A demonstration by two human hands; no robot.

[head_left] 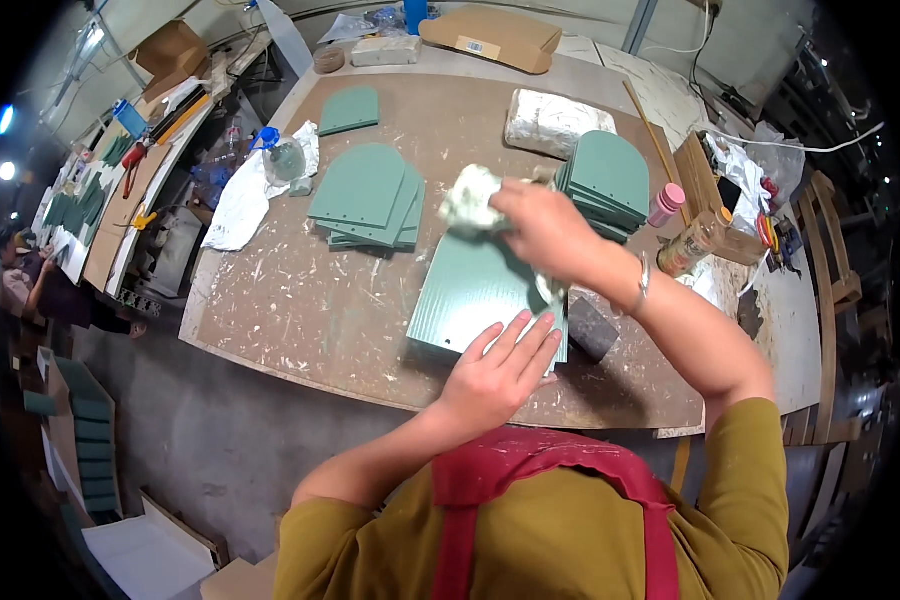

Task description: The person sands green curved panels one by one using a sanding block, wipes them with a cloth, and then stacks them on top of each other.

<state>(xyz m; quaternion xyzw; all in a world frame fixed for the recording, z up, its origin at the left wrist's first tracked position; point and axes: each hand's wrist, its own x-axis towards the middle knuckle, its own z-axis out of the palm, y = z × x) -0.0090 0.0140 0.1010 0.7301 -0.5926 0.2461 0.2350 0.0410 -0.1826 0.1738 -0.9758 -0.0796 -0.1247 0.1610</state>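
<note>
A green panel with a ribbed, shiny face lies near the front of the brown worktable, on top of what looks like a stack. My left hand rests on its near right part, fingers stretched out flat. In my right hand is a crumpled white cloth, pressed against the panel's far end. Part of the cloth hangs below the palm, and the panel's far edge is hidden by cloth and hand. A dark grey block sits just right of the panel.
Round-topped green boards lie in a left pile, a right stack and one single board farther back. A white wrapped block, a pink-capped bottle and a clear jug stand around. Another person is far left.
</note>
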